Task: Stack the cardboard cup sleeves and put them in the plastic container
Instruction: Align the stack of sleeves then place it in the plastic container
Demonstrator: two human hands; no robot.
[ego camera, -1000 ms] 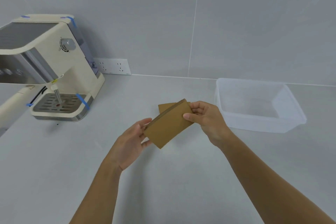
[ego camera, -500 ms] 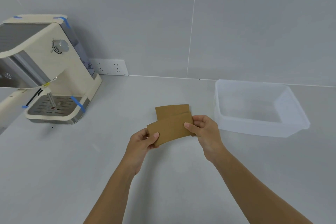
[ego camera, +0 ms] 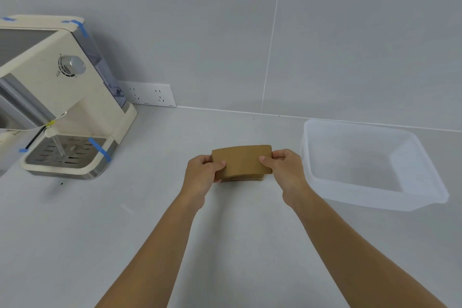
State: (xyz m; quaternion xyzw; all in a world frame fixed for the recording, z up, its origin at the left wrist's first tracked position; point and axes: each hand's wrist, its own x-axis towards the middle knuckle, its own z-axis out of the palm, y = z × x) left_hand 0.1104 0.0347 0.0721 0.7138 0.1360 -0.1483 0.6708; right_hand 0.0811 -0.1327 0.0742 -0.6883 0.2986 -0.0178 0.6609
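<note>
A flat brown cardboard cup sleeve (ego camera: 242, 160) lies on top of a low pile of sleeves (ego camera: 241, 178) on the grey counter. My left hand (ego camera: 203, 170) pinches the top sleeve's left end and my right hand (ego camera: 283, 166) pinches its right end. Only the front edges of the sleeves underneath show. The clear plastic container (ego camera: 375, 197) stands just right of my right hand, with nothing visible inside it.
A cream espresso machine (ego camera: 62, 97) with blue tape strips stands at the back left, its drip tray (ego camera: 67, 155) facing the counter. A white wall socket strip (ego camera: 150, 94) sits behind the pile on the grey tiled wall.
Both hands carried the held sleeve away from me and lowered it onto the sleeve that lay on the counter, squaring it flat. The view shifted slightly left.
</note>
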